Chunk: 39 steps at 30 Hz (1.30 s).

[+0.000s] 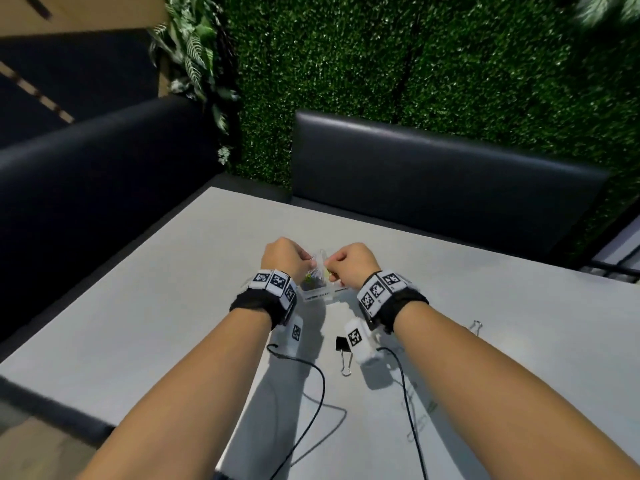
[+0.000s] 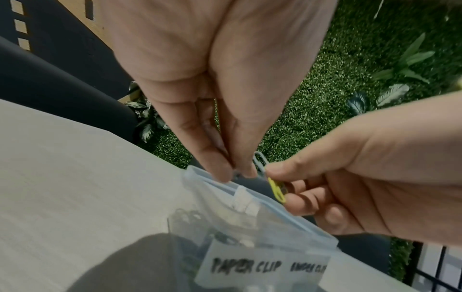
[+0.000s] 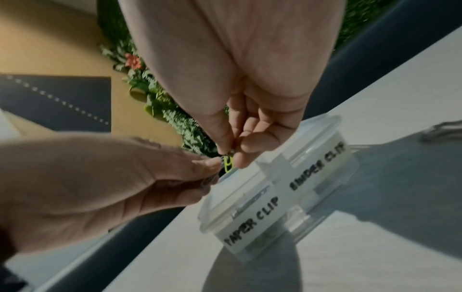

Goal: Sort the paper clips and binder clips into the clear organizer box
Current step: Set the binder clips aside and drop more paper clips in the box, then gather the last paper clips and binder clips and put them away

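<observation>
The clear organizer box [image 1: 322, 293] stands mid-table, with labels reading PAPER CLIP and BINDER CLIP on its front [image 2: 262, 263] [image 3: 275, 197]. Both hands hover just above its open top. My left hand [image 1: 304, 263] [image 2: 240, 173] pinches a grey paper clip [image 2: 260, 161] between thumb and fingertips. My right hand [image 1: 330, 268] [image 3: 230, 158] pinches a yellow paper clip [image 2: 276, 189] [image 3: 228, 164]. The two clips touch end to end; whether they are hooked together I cannot tell. Coloured clips lie inside the box's left compartment.
A black binder clip [image 1: 343, 349] lies on the grey table [image 1: 173, 306] between my forearms. A silver clip [image 1: 476, 327] lies to the right, and faint paper clips [image 1: 415, 410] rest near my right forearm. Wrist cables trail over the table. Dark benches border the far edges.
</observation>
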### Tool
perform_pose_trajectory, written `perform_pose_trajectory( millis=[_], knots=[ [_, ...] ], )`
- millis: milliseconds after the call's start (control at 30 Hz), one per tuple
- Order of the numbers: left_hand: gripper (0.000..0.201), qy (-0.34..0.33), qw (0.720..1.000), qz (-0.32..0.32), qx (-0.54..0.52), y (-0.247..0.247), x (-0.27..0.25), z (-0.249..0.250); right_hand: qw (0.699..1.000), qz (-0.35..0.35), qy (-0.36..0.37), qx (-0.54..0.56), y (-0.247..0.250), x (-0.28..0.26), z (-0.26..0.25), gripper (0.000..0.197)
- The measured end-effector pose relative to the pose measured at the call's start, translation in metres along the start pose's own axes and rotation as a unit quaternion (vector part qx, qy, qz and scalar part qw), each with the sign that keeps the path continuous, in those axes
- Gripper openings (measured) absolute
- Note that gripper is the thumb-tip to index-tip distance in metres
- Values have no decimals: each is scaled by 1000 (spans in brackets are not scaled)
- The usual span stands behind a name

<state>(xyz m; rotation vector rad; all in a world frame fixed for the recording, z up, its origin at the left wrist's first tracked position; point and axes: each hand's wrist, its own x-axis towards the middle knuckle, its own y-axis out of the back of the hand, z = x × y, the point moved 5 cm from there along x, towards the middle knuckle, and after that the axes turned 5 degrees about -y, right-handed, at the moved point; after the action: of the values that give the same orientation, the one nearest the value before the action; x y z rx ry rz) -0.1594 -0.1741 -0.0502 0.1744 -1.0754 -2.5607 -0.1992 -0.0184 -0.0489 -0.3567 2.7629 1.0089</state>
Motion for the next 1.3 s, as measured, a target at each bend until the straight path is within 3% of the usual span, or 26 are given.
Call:
perform_pose_trajectory(
  millis=[100, 233, 300, 433, 533, 667, 733, 867, 1033, 1100, 1200, 1300],
  knots=[
    [19, -8, 999, -11, 37, -1, 3, -3, 998, -1, 14, -56, -14, 5, -11, 20],
    [17, -28, 997, 21, 62, 9, -6, 3, 995, -9, 40, -89, -11, -1, -14, 17],
    [17, -55, 997, 19, 41, 10, -18, 12, 995, -5, 57, -84, 4, -9, -11, 14],
    [17, -140, 989, -43, -2, -10, -57, 50, 996, 9, 71, -58, 51, -41, 21, 10],
    [15, -208, 967, -146, 5, -41, -89, 77, 993, 10, 65, -102, 87, -74, 61, 9],
    [23, -255, 918, -283, 108, -96, -129, 84, 984, 0, 17, -176, 113, -114, 132, 15],
    [31, -264, 901, -295, 177, -119, -142, 82, 966, -28, 6, -255, 109, -127, 164, 27],
    [45, -278, 867, -288, 296, -148, -154, 78, 926, -73, 53, -367, 94, -144, 200, 60],
    [46, -310, 849, -321, 282, -150, -179, 84, 930, -88, 77, -348, 96, -170, 207, 48],
    [60, -325, 850, -330, 249, -146, -190, 83, 940, -91, 80, -318, 104, -185, 203, 47],
    [100, -307, 848, -327, 282, -133, -195, 75, 947, -98, 31, -303, 116, -198, 211, 75],
    [104, -263, 853, -329, 308, -126, -191, 69, 943, -95, -28, -317, 120, -201, 220, 72]
  ],
)
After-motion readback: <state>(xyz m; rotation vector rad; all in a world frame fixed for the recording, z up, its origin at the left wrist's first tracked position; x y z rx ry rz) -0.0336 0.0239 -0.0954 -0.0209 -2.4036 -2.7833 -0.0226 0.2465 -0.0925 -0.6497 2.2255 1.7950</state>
